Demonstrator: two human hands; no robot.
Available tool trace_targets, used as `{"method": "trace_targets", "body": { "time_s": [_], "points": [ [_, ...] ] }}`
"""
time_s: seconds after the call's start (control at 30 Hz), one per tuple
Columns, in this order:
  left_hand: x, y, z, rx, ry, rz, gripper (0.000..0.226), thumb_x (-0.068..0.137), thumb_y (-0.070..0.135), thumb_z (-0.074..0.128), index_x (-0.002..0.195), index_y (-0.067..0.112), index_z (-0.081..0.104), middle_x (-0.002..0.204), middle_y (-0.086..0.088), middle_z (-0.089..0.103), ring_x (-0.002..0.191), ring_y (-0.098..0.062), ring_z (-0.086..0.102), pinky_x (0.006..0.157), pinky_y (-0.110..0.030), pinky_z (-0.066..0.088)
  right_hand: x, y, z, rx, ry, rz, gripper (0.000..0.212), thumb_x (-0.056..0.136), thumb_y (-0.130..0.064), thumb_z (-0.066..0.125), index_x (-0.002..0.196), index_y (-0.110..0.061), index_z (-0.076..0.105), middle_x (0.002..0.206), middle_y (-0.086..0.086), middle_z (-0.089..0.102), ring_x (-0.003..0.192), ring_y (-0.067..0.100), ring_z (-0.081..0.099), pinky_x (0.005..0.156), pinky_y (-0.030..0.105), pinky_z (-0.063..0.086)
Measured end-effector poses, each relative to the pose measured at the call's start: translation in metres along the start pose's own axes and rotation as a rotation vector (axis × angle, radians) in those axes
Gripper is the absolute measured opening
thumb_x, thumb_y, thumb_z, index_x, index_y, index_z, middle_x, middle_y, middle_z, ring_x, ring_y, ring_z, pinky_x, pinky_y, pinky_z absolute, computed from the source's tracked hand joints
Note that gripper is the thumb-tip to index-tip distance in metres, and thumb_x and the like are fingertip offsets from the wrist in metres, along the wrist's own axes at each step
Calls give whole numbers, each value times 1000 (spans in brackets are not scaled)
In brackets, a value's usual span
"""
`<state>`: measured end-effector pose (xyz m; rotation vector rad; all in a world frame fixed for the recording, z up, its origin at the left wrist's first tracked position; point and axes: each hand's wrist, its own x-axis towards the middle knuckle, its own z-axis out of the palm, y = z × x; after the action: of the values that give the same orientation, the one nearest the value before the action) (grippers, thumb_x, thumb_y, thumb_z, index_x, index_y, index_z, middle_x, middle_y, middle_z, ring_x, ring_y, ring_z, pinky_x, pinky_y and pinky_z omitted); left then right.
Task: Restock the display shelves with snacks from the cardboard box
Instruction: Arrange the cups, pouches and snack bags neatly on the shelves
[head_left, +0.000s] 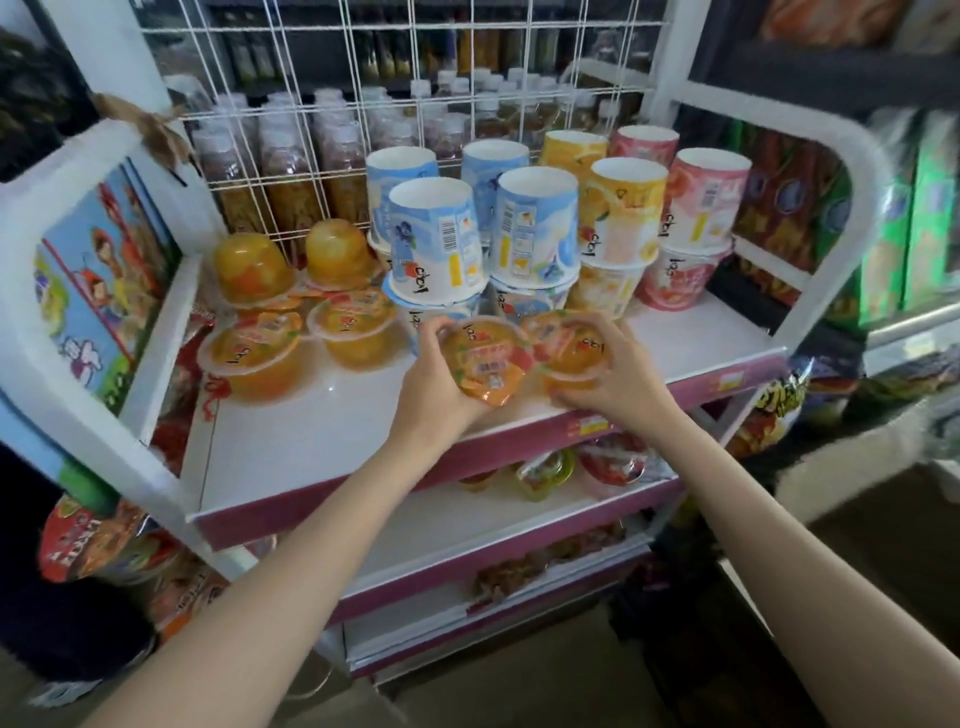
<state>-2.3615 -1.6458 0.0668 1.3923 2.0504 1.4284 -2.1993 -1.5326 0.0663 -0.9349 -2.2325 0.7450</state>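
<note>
1. Hands first: my left hand (441, 384) is wrapped around a clear round plastic jelly cup with orange fruit and a printed foil lid (485, 361), fingers closed on its rim and underside, lid tilted toward me.
2. My right hand (618, 374) grips a second orange jelly cup (566, 353) just beside the first, fingers curled over its lid and side.
3. Both cups sit over the front of the white top shelf (337, 415), right in front of the stacked paper cups (535, 234).
4. More orange jelly cups (254, 358) stand to the left of those stacks.
5. I judge these cups light and fairly stiff, but the smooth walls look slippery and the foil could puncture, so I'd hold by the rim flange and base.
</note>
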Motion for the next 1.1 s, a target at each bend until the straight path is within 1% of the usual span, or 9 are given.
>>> {"method": "trace_targets", "body": {
  "time_s": [0.07, 0.17, 0.27, 0.33, 0.43, 0.67, 0.8, 0.9, 1.1],
  "points": [
    [-5, 1, -21, -70, 39, 7, 86, 59, 20, 86, 125, 16, 31, 104, 21, 45, 92, 5, 53, 72, 1, 37, -3, -9, -1, 72, -5, -55, 82, 60, -19, 85, 127, -30, 39, 126, -4, 50, 116, 12, 51, 85, 17, 40],
    [-8, 3, -59, -154, 166, -18, 84, 56, 19, 85, 119, 17, 31, 108, 9, 50, 90, 5, 54, 72, -1, 41, 0, -41, 3, 225, -56, -115, 98, 59, -30, 86, 135, -37, 26, 134, -8, 45, 114, 12, 55, 90, 31, 48],
    [-11, 9, -92, -194, 279, -46, 74, 59, 19, 82, 112, 19, 30, 101, 14, 49, 85, 14, 51, 68, 0, 41, 10, -76, 16, 312, -64, -143, 99, 61, -28, 85, 139, -30, 24, 118, -3, 52, 101, 14, 60, 83, 27, 53],
    [-12, 11, -113, -160, 363, -59, 79, 54, 35, 80, 113, 22, 30, 105, 13, 47, 93, 7, 50, 77, -4, 41, 16, -100, 23, 301, -63, -196, 94, 63, -23, 84, 136, -28, 25, 112, -6, 50, 95, 8, 57, 77, 15, 48],
    [-7, 9, -140, 27, 431, -52, 83, 55, 38, 84, 119, 20, 35, 115, 7, 44, 106, -9, 47, 90, -26, 40, 28, -135, 30, 138, -35, -311, 86, 63, -23, 83, 132, -19, 32, 113, -4, 50, 96, 13, 53, 73, 17, 37],
    [18, 7, -168, 688, 240, -138, 75, 70, 29, 77, 134, 27, 38, 135, -15, 32, 121, -40, 34, 99, -46, 35, 83, -189, 45, -603, -111, -579, 71, 70, -29, 72, 132, -20, 38, 127, 7, 46, 114, 30, 35, 90, 36, 32],
    [43, -19, -174, 947, -37, -208, 68, 78, 23, 65, 138, 29, 33, 149, -11, 19, 138, -36, 14, 111, -50, 20, 116, -201, 73, -859, -364, -637, 69, 73, -22, 72, 134, -20, 40, 126, 9, 48, 117, 32, 39, 94, 39, 37],
    [47, -34, -172, 944, -106, -220, 65, 84, 20, 60, 141, 26, 30, 155, -7, 12, 143, -30, 1, 117, -44, 7, 125, -198, 93, -868, -563, -582, 64, 83, -8, 60, 141, -24, 38, 130, 11, 46, 123, 32, 41, 91, 39, 43],
    [16, -43, -152, 864, 90, -116, 75, 85, 34, 61, 145, 20, 18, 156, -9, 1, 142, -36, -3, 115, -49, -1, 112, -174, 101, -720, -482, -574, 63, 90, 0, 40, 146, -28, 29, 146, 14, 24, 130, 37, 34, 97, 43, 39]
  ]
}}
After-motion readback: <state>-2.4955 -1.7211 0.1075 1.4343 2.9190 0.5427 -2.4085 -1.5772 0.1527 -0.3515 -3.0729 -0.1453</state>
